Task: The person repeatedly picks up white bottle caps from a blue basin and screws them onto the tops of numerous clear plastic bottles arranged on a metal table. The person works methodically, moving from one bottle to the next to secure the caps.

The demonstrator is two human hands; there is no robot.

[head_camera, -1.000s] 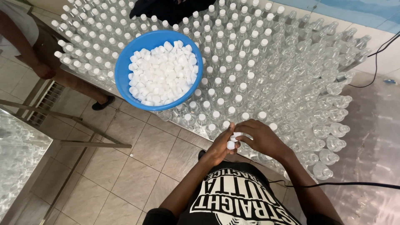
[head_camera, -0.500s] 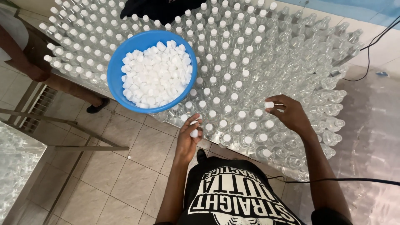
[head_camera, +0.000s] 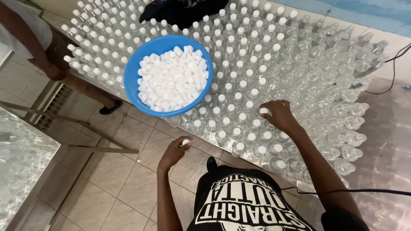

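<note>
A blue bowl (head_camera: pixel 132 83) heaped with white caps (head_camera: pixel 173 79) rests on top of a large field of clear plastic bottles (head_camera: pixel 265 72). My left hand (head_camera: pixel 173 152) hovers over the floor just below the bottles' near edge, pinching a white cap (head_camera: pixel 186 142) between its fingertips. My right hand (head_camera: pixel 276 113) is farther right, pressed down over a bottle top with a white cap (head_camera: pixel 264 111) under its fingers. Many bottles near the hands wear white caps; those at the right edge look uncapped.
Another person (head_camera: pixel 38 47) stands at the upper left beside the bottles, one shoe (head_camera: pixel 110 107) on the tiled floor. A metal frame (head_camera: pixel 81 137) and a shiny table (head_camera: pixel 21 171) lie at left. A black cable (head_camera: pixel 342 191) runs at the lower right.
The hands, joined at one bottle a second ago, have parted. My right hand moved up onto a bottle farther in. My left hand swung left and down with a cap.
</note>
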